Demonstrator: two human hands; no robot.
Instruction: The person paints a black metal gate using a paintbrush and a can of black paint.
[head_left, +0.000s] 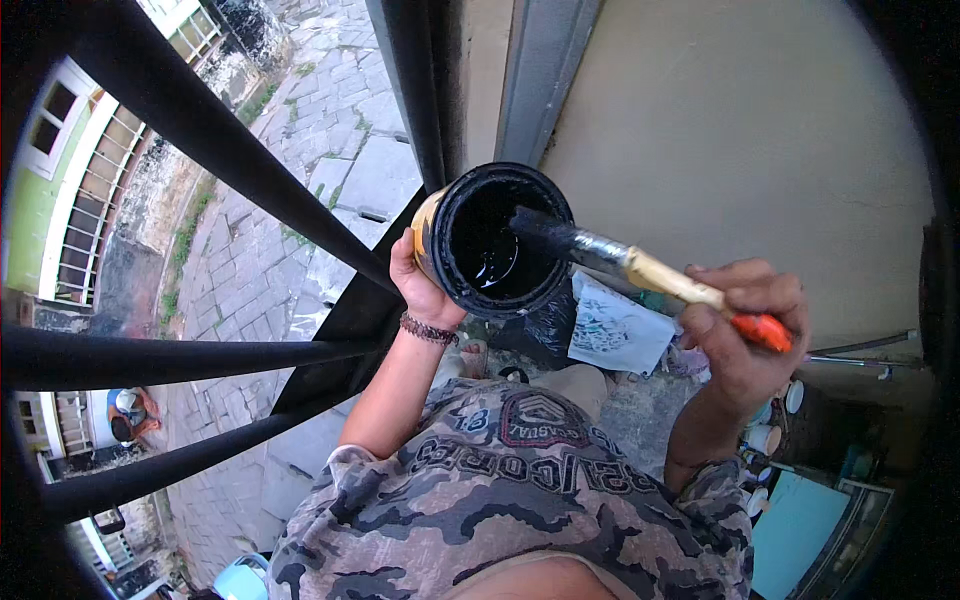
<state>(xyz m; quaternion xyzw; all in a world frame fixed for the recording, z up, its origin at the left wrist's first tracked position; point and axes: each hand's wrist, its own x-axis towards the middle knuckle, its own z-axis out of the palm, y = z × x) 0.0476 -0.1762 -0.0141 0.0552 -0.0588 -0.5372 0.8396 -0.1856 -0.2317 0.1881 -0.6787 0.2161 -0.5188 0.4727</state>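
Note:
My left hand (425,283) grips a paint can (428,238) from its left side, tilting the mouth toward me. Black paint (490,265) glistens inside, and the can's rim is coated black. Between the fingers and thumb of my right hand (745,320) is a paintbrush (655,272) with a pale wooden handle and an orange-red end. Its blackened bristles reach into the can's mouth, near the right inner wall; whether they touch the paint I cannot tell.
Black metal bars (230,150) run along my left, above a paved street (240,270) where a person (128,415) is seen far below. On my right rises a beige wall (740,130). A paint-marked white sheet (620,325) and a light-blue panel (795,530) lie lower down, beside several small containers.

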